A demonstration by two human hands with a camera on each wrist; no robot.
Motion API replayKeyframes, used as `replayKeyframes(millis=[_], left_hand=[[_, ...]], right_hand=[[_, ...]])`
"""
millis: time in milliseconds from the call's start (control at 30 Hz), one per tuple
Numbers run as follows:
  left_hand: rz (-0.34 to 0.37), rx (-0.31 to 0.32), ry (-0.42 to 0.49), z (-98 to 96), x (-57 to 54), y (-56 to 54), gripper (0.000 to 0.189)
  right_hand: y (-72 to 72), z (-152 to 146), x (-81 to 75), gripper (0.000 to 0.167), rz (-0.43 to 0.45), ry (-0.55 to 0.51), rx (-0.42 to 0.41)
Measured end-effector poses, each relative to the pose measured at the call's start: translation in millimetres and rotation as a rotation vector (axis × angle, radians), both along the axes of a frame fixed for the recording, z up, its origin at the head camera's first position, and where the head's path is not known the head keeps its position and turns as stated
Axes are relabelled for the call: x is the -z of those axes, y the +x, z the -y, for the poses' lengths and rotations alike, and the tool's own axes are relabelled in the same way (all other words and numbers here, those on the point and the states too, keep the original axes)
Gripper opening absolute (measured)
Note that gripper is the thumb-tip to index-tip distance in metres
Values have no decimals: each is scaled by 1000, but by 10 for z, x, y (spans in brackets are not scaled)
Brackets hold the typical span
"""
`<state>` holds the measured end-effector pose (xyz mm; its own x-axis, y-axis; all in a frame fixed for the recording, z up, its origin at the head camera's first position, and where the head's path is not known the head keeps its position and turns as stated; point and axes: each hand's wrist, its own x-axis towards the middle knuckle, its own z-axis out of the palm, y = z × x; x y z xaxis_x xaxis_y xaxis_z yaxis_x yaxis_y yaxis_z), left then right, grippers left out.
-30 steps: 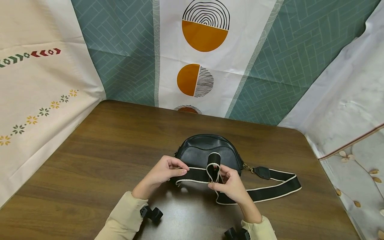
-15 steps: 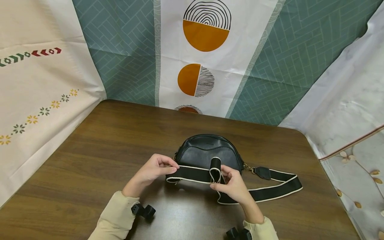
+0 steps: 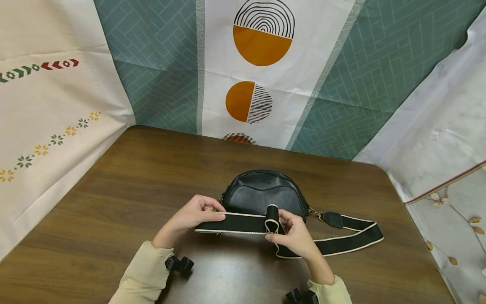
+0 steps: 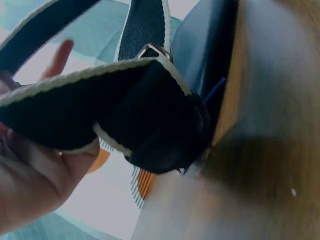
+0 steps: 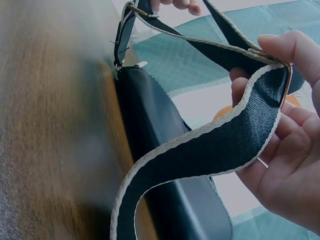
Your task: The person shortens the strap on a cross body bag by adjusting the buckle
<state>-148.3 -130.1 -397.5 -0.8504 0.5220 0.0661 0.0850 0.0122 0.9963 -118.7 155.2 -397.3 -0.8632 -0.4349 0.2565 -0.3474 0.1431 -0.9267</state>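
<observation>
A black half-moon handbag (image 3: 262, 194) stands on the table, its wide black strap (image 3: 235, 223) with cream edges stretched in front of it. My left hand (image 3: 190, 219) pinches the upper edge of the strap near the bag's left side. At the bag's right front, my right hand (image 3: 294, 234) holds the strap's metal slide buckle (image 5: 287, 85) between thumb and fingers. A small strap loop (image 3: 271, 217) rises beside my right fingertips. Another metal ring (image 4: 155, 50) on the strap shows in the left wrist view, close to the bag's end.
The strap's right part lies folded on the brown wooden table (image 3: 152, 177) and joins the bag by a leather tab (image 3: 332, 219) and a gold-coloured chain (image 3: 313, 212). Patterned cloths (image 3: 159, 76) hang behind and at both sides of the table.
My left hand has moved left with the strap, and the length between the hands has grown longer and flatter. The loop at my right hand has shrunk; that hand has barely moved.
</observation>
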Motion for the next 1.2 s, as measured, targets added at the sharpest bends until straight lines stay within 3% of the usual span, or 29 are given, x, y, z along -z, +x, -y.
replayKeyframes(millis=[133, 333, 500, 733, 967, 1200], left_hand=[[-7, 39, -16, -61, -50, 1, 16], [-91, 54, -46, -67, -54, 0, 14], [-85, 51, -16, -25, -54, 5, 17], [-57, 0, 58, 68, -53, -4, 17], [-105, -78, 136, 212, -35, -18, 21], [-116, -142, 131, 315, -22, -15, 21]], right_hand=[[2, -7, 6, 30, -3, 9, 7], [6, -17, -4, 29, -28, 19, 1], [6, -47, 8, 34, -23, 20, 4], [4, -101, 3, 39, -4, 8, 11], [0, -194, -5, 40, -31, 17, 23], [1, -262, -42, 39, 7, 2, -17]])
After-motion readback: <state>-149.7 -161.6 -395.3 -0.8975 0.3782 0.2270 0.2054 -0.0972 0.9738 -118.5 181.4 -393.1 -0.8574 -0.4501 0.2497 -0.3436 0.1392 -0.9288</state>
